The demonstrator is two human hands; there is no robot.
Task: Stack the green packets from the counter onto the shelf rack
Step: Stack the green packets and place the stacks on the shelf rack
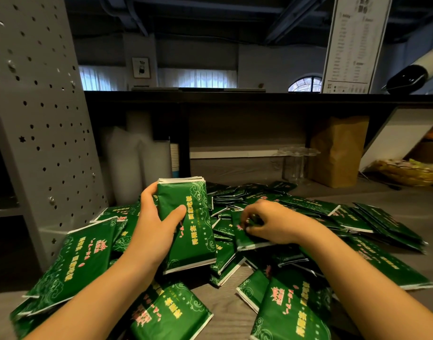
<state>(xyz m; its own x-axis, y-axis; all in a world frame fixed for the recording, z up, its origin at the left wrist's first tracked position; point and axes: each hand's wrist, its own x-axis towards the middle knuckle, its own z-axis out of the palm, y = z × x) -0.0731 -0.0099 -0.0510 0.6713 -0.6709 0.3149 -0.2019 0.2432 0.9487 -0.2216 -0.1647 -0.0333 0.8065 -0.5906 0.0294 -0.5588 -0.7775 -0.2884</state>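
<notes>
Several green packets with yellow and pink print lie heaped on the grey counter (225, 305). My left hand (154, 224) grips a small stack of green packets (193, 231), held upright above the heap. My right hand (269, 224) pinches the edge of another green packet (245, 238) lying on the pile, fingers curled over it. The grey perforated shelf rack (38, 119) rises at the left, its shelf openings dark and mostly out of view.
A dark upper counter ledge (259, 96) runs across above. Below it stand plastic cup stacks (127, 163), clear glasses (294, 163), a brown paper bag (338, 153) and a basket of yellow items (407, 171). A menu sign (353, 45) stands at upper right.
</notes>
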